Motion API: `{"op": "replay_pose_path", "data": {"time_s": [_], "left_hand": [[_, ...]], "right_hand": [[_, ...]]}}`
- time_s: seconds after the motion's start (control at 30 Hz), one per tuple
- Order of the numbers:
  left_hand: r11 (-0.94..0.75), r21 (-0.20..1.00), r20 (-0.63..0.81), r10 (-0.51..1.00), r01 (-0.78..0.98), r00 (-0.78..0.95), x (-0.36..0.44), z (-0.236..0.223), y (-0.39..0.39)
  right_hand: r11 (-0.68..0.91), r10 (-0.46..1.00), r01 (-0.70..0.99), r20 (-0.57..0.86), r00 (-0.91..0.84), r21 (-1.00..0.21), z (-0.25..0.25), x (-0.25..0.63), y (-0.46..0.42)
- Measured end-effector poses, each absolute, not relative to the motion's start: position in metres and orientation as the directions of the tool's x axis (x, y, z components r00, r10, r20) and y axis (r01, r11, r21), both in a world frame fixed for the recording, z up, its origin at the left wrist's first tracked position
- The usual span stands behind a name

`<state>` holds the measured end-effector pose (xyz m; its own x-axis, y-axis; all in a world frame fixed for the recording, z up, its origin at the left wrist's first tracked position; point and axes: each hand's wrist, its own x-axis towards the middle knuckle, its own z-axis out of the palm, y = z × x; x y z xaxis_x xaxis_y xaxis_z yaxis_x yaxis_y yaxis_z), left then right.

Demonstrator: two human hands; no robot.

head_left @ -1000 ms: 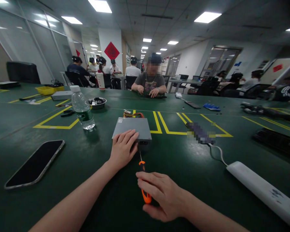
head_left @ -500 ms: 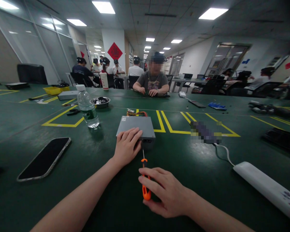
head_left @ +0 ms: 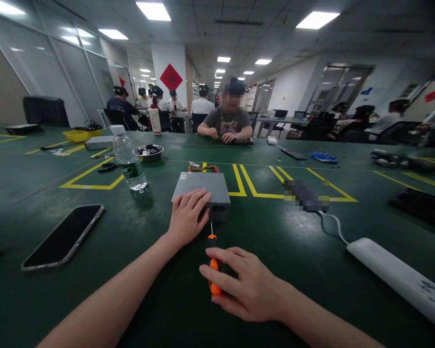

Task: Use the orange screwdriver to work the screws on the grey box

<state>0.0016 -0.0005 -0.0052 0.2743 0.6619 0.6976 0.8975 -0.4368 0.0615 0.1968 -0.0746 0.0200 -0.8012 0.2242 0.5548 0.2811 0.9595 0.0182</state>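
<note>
A grey metal computer power supply lies on the green table, its socket side toward me and a bundle of coloured wires behind it. Over its near left edge my left hand is closed, fingers on top and thumb at the front face. My right hand holds an orange and black screwdriver by the handle, the fingers curled round it. The shaft points away from me and reaches the front face near my left thumb. The tip itself is too small to make out.
To the left are a phone, a water bottle and a metal bowl of dark parts. On the right lies a white power strip with a cable leading to a blurred device. A person sits opposite.
My right fingers have shifted around the screwdriver handle, and the handle shows a different side. The left hand keeps its hold on the power supply. The whole view has shifted slightly.
</note>
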Motion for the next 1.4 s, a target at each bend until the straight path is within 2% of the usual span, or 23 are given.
{"op": "replay_pose_path", "data": {"time_s": [0.1, 0.23, 0.33, 0.47, 0.53, 0.7, 0.8, 0.9, 1.0, 1.13, 1.27, 1.4], "left_hand": [[-0.436, 0.063, 0.697, 0.663, 0.898, 0.273, 0.002, -0.004, -0.001], [-0.435, 0.055, 0.707, 0.653, 0.899, 0.273, 0.002, -0.004, 0.0], [-0.436, 0.043, 0.714, 0.643, 0.899, 0.278, 0.001, -0.005, 0.001], [-0.439, 0.044, 0.71, 0.645, 0.897, 0.281, 0.001, -0.005, 0.0], [-0.438, 0.052, 0.709, 0.649, 0.897, 0.276, 0.002, -0.005, 0.0], [-0.438, 0.057, 0.705, 0.654, 0.897, 0.274, 0.002, -0.005, 0.0], [-0.438, 0.06, 0.707, 0.653, 0.897, 0.272, 0.001, -0.006, 0.001], [-0.443, 0.062, 0.705, 0.654, 0.894, 0.275, 0.001, -0.006, 0.0], [-0.442, 0.064, 0.7, 0.659, 0.895, 0.275, 0.002, -0.006, 0.0], [-0.437, 0.059, 0.696, 0.662, 0.898, 0.276, 0.001, -0.005, 0.0], [-0.439, 0.049, 0.701, 0.655, 0.897, 0.283, 0.001, -0.004, 0.0], [-0.45, 0.047, 0.706, 0.647, 0.892, 0.289, 0.001, -0.004, 0.0]], "right_hand": [[0.956, 0.211, 0.29, 0.592, -0.778, 0.041, 0.016, 0.195, -0.072], [0.959, 0.222, 0.284, 0.658, -0.72, -0.013, 0.009, 0.196, -0.07], [0.949, 0.276, 0.314, 0.598, -0.752, -0.043, 0.012, 0.196, -0.073], [0.949, 0.254, 0.311, 0.488, -0.835, 0.039, 0.018, 0.192, -0.076], [0.956, 0.23, 0.291, 0.509, -0.83, 0.043, 0.014, 0.191, -0.074], [0.96, 0.245, 0.269, 0.701, -0.669, -0.078, 0.001, 0.196, -0.067], [0.951, 0.297, 0.28, 0.658, -0.692, -0.134, 0.006, 0.199, -0.07], [0.953, 0.284, 0.295, 0.561, -0.778, -0.074, 0.014, 0.2, -0.073], [0.956, 0.24, 0.292, 0.588, -0.773, -0.007, 0.014, 0.198, -0.072], [0.945, 0.275, 0.322, 0.682, -0.677, -0.061, 0.007, 0.199, -0.069], [0.948, 0.302, 0.294, 0.629, -0.717, -0.119, 0.014, 0.2, -0.071], [0.959, 0.243, 0.28, 0.589, -0.771, -0.029, 0.022, 0.197, -0.073]]}}
